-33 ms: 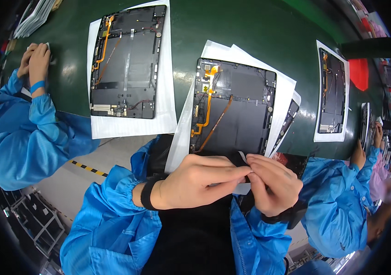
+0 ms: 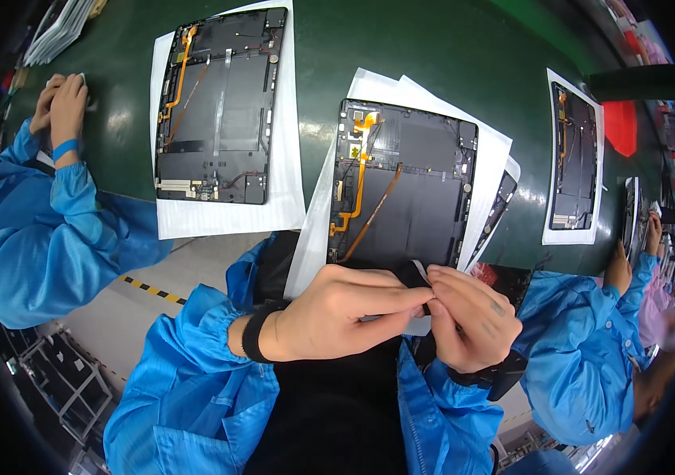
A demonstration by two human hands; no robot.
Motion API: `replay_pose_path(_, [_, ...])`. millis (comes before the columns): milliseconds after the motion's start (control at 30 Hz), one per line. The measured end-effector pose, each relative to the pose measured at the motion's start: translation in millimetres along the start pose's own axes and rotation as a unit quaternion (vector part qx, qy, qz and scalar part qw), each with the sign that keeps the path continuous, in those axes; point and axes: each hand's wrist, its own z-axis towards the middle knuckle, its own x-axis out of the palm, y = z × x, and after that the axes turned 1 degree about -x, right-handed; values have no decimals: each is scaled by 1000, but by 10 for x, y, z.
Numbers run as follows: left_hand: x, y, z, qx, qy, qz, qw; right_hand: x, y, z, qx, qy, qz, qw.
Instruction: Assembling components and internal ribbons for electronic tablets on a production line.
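Note:
My left hand (image 2: 353, 310) and my right hand (image 2: 474, 318) meet just in front of the near end of an opened tablet housing (image 2: 409, 206). Thumb and fingers are pinched together on both, tip to tip. A small dark strip with a pale edge (image 2: 417, 272) shows between them, close to the right fingertips; which hand grips it, I cannot tell. What lies inside the pinches is hidden. The housing is black, with an orange flex cable (image 2: 360, 186) down its left side and a thin brown ribbon (image 2: 377, 206). It rests on white foam sheets (image 2: 314, 229).
Another opened housing (image 2: 219, 103) lies on a white sheet to the left, and one more (image 2: 573, 158) far right. Part of a dark housing (image 2: 496, 210) shows under the foam sheets. Co-workers in blue sleeves sit at left (image 2: 52, 229) and right (image 2: 583, 348) along the green table (image 2: 322, 47).
My right hand has turned very slightly, with more of its back showing. The pinched fingertips and the rest stay in place.

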Motion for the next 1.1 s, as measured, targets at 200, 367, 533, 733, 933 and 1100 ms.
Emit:
replay_pose_path(200, [12,19,-14,-14,15,-4,1000,34,-92,34,-77,-11,-57,995])
replay_pose_path(367, [-65,-32,13,-42,63,13,997,63,-141,-23,-42,2,-21,999])
replay_pose_path(533, [-66,21,-4,-28,50,-10,998,106,-171,-66,14,1,53,999])
replay_pose_path(733, [-85,-6,2,-48,61,-1,997,118,-179,-43,1,9,32,999])
replay_pose_path(933, [-296,-94,-38,-69,134,-81,985,34,-311,-199,135,-67,-101,983])
replay_pose_path(1100, [-519,-167,-113,-97,187,-157,965,-303,-543,-551,336,-131,-131,924])
